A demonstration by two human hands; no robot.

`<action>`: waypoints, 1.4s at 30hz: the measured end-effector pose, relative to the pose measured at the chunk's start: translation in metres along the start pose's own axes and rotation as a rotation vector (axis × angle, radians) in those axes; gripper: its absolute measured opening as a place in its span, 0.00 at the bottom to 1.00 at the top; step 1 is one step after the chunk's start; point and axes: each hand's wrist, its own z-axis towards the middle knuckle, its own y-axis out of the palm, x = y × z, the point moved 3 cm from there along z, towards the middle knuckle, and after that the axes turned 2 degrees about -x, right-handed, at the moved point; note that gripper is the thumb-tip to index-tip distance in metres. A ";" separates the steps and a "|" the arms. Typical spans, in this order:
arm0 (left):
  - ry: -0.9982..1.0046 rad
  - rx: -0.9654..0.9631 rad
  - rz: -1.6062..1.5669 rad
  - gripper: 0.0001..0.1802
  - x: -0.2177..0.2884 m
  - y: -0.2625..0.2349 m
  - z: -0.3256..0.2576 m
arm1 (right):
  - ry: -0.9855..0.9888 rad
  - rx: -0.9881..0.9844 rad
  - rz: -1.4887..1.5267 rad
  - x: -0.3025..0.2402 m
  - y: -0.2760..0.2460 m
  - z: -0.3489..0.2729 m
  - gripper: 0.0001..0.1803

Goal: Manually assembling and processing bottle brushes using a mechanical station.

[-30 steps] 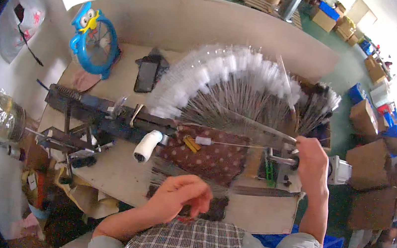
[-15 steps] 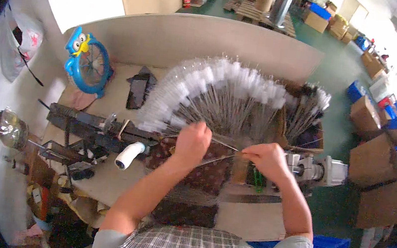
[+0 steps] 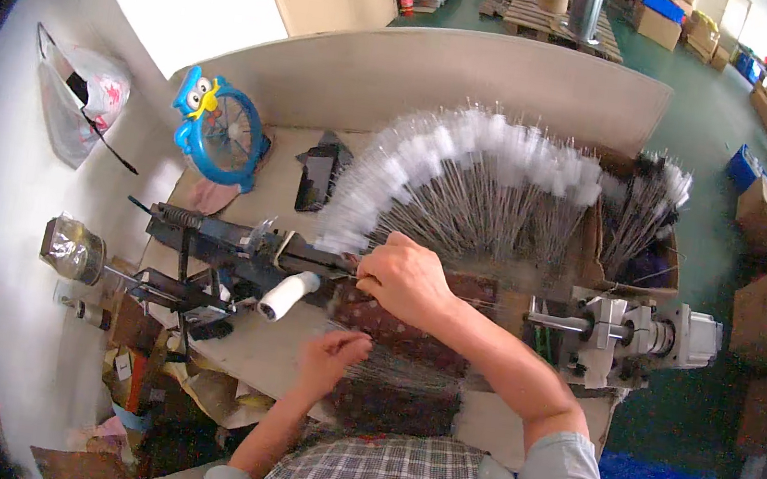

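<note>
Big fan of finished white-tipped brushes [image 3: 470, 169] already fills the bench's far edge, right hand [image 3: 407, 281] pinching a wire at the twisting machine [image 3: 237, 245], left hand [image 3: 330, 354] closed on loose wires [image 3: 405, 370] near the front edge, so plenty left.

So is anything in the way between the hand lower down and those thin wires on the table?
Nothing visible is. The left hand already has its fingertips at the bundle of thin wires lying on the patterned cloth. The right hand is farther up, by the black machine.
</note>
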 end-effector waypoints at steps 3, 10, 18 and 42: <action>-0.063 0.091 -0.377 0.14 -0.003 -0.026 0.002 | 0.034 0.006 -0.066 -0.004 0.015 0.009 0.05; -0.087 -0.024 -1.166 0.26 0.025 -0.038 0.017 | 0.072 -0.025 -0.178 -0.009 0.023 0.013 0.06; -0.015 0.175 0.293 0.21 0.008 -0.030 0.045 | 0.048 -0.054 -0.236 -0.013 0.016 0.015 0.06; -0.045 0.417 -0.424 0.20 -0.037 -0.057 0.023 | 0.195 -0.099 -0.107 0.014 0.042 -0.061 0.09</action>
